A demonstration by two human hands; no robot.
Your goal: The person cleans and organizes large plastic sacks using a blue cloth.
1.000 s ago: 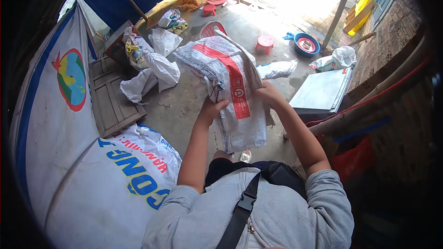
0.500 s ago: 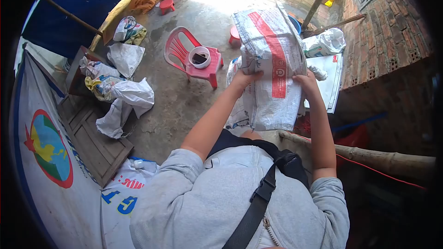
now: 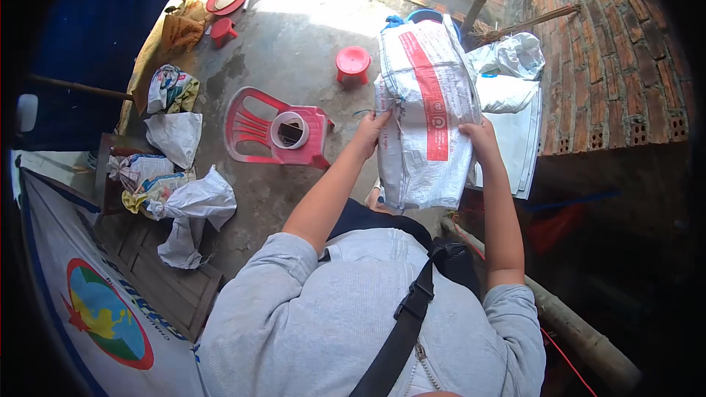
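A white woven plastic sack [image 3: 412, 169] with a red printed stripe hangs upright in front of me, held out at arm's length. My left hand [image 3: 373, 131] is closed on its left edge, near a bit of blue string. On the opposite edge, my right hand [image 3: 482, 140] grips the sack with the thumb on the front face; the fingers behind it are hidden. Folds show along the sack's left side, and its lower end hangs above my legs.
A red plastic chair [image 3: 318, 136] carries a white tub [image 3: 290, 130] with dark objects inside. Behind it stands a red stool [image 3: 353, 64]. Several sacks lie left, around a wooden panel [image 3: 165, 265]. White sheets [image 3: 507, 151] and a bamboo pole [image 3: 573, 323] are at right, below a brick wall [image 3: 618, 66].
My view has turned, so the chair and floor sacks sit further left and the red stool shows fully. The sack stays in both hands, with my left hand shifted to its outer edge.
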